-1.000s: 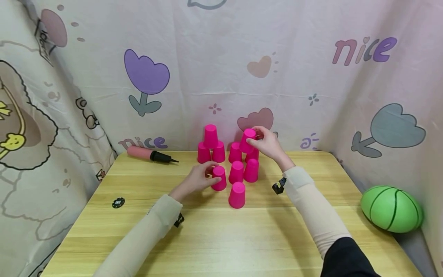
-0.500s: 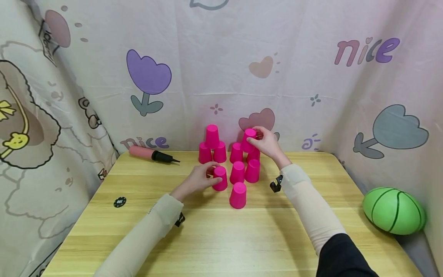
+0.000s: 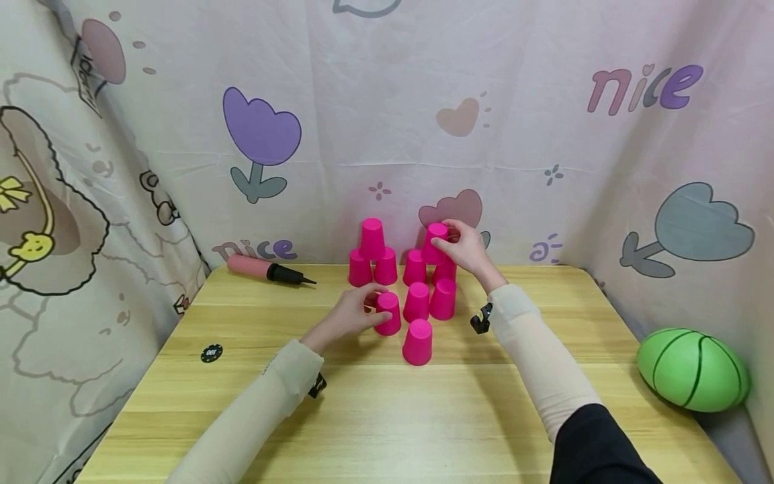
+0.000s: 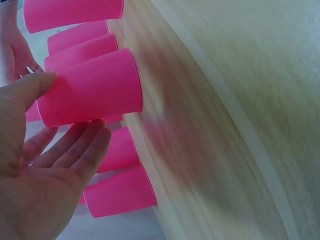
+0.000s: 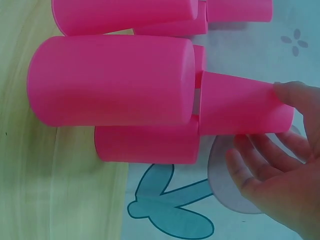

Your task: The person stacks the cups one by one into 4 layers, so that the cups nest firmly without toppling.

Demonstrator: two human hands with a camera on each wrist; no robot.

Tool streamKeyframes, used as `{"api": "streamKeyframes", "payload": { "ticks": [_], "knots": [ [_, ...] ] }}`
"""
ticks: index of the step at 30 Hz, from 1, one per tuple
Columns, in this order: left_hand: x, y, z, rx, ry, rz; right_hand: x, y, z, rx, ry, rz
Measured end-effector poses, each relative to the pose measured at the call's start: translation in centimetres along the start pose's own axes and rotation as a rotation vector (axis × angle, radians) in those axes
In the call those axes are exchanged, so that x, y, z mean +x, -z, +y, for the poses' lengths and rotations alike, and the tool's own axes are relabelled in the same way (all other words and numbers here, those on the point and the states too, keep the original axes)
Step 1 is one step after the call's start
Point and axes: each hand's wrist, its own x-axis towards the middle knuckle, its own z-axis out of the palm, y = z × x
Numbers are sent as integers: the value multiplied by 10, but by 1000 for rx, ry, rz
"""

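Pink cups stand upside down on the wooden table. My left hand (image 3: 349, 313) holds one cup (image 3: 390, 314) by its sides, thumb toward me; the left wrist view shows that cup (image 4: 92, 90) between thumb and fingers. At the back, my right hand (image 3: 470, 250) pinches another cup (image 3: 434, 245) over a pair of cups. In the right wrist view this cup (image 5: 240, 105) is at or just above their tops; contact is unclear. Left of it, a cup (image 3: 372, 238) sits on two others. Two cups (image 3: 416, 302) stand side by side before the right pair, with a single cup (image 3: 418, 343) nearest me.
A pink and black hand pump (image 3: 269, 270) lies at the table's back left. A black round chip (image 3: 211, 353) marked 100 is on the left side. By the right edge rests a green ball (image 3: 693, 370). A printed curtain (image 3: 375, 134) hangs right behind the cups.
The head view has shifted slightly. Both hands keep their grip on the same cups with almost no visible motion.
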Motion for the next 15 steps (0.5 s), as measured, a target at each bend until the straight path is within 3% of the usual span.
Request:
{"api": "streamKeyframes", "payload": {
  "ticks": [6, 15],
  "knots": [
    [2, 3, 3, 24, -36, 36, 0, 1, 1, -4, -3, 1],
    [7, 20, 13, 52, -99, 62, -1, 2, 1, 14, 2, 3]
  ]
}}
